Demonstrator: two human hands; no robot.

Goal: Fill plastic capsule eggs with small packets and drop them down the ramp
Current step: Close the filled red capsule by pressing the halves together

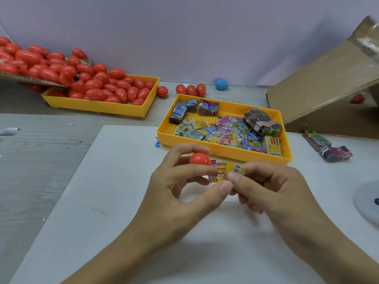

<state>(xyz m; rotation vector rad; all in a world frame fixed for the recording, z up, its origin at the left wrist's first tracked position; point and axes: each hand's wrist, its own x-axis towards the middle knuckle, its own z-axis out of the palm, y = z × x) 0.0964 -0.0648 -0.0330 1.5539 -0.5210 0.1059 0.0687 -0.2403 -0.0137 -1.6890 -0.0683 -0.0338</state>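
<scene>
Your left hand [180, 181] grips a red capsule half [200, 159]; both hands' fingers pinch a packet [225, 170]. Right hand [264, 185]. Packet tray [225, 154] just beyond; ramp [320, 93] far right, cut off.

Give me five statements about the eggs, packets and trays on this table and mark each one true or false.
1. The left hand holds a red egg. True.
2. Both hands are empty. False: the right hand and the left pinch a packet between them.
3. The blue egg lies inside a tray. False: it lies on the table by the wall.
4. The packet tray holds loose packets. True.
5. The egg tray holds blue eggs. False: they are red.
</scene>
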